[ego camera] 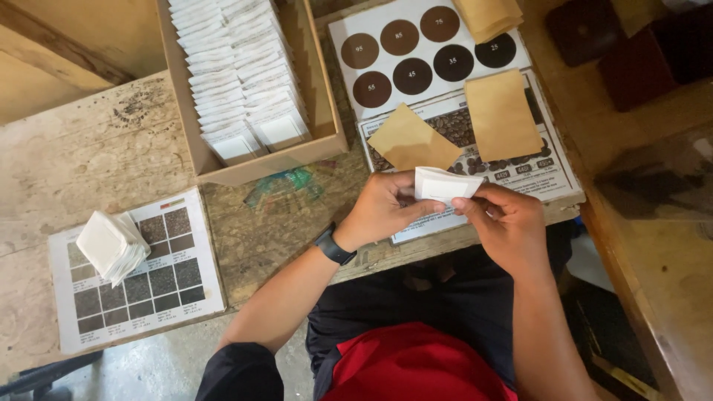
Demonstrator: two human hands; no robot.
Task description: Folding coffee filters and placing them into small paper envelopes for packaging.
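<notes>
white paper made up the small filter pouch (443,184), held at centre frame above the printed bean chart (549,174). the left hand (382,210) pinched its left edge, fingers closed on it; the right hand (505,223) gripped the right end between thumb and forefinger. judged best practice: keep both pinches light and at the edges, so the pouch stayed flat and uncreased over the wooden table (111,141).

Worn wooden table (111,160), open cardboard box (319,145) of white sachets at its middle, grey-swatch chart sheet (174,293) at the near left edge, brown-circle chart (349,26) and bean-picture chart (553,174) on the right
</notes>
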